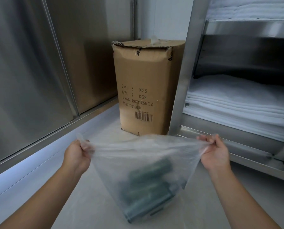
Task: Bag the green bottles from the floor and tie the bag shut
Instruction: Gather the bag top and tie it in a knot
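A clear plastic bag (pixel 138 156) hangs between my hands above the pale floor, its top edge pulled out wide and taut. Several dark green bottles (pixel 147 187) lie inside it at the bottom, blurred through the plastic. My left hand (pixel 79 154) grips the bag's left top corner in curled fingers. My right hand (pixel 214 152) pinches the right top corner the same way. Both forearms reach in from the bottom of the view.
A tall cardboard box (pixel 146 86) stands on the floor in the corner straight ahead. A steel shelf unit (pixel 187 80) with stacked white towels (pixel 237 103) is at the right. Steel sliding doors (pixel 30 71) line the left.
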Motion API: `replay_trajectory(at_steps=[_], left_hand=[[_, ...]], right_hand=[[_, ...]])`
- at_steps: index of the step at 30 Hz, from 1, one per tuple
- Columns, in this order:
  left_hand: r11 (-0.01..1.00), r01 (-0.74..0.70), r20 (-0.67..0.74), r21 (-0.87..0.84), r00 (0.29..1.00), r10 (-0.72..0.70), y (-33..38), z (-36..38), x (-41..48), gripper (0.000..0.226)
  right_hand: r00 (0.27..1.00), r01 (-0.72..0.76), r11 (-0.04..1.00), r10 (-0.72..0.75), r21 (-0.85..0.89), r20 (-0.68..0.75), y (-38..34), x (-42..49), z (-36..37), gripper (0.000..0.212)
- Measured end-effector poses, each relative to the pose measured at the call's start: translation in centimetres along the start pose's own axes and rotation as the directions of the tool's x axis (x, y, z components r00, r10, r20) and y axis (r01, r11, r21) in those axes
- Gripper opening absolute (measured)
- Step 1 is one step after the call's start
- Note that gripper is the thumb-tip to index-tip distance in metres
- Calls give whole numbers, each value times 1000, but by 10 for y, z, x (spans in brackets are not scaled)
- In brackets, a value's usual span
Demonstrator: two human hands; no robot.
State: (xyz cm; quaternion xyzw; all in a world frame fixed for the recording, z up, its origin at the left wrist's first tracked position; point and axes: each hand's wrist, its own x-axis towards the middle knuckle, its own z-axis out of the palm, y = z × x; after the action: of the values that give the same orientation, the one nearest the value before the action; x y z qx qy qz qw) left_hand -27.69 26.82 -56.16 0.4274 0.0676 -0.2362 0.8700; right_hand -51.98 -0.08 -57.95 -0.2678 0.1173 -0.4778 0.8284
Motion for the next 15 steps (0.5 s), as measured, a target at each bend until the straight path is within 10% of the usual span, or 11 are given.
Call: replay_trajectory(at_steps=[15], left_hand=[[736, -310, 508, 602, 860, -54, -33, 30, -56, 30]], right_hand=[[938, -17, 665, 270, -746, 219, 28, -50, 56, 32]])
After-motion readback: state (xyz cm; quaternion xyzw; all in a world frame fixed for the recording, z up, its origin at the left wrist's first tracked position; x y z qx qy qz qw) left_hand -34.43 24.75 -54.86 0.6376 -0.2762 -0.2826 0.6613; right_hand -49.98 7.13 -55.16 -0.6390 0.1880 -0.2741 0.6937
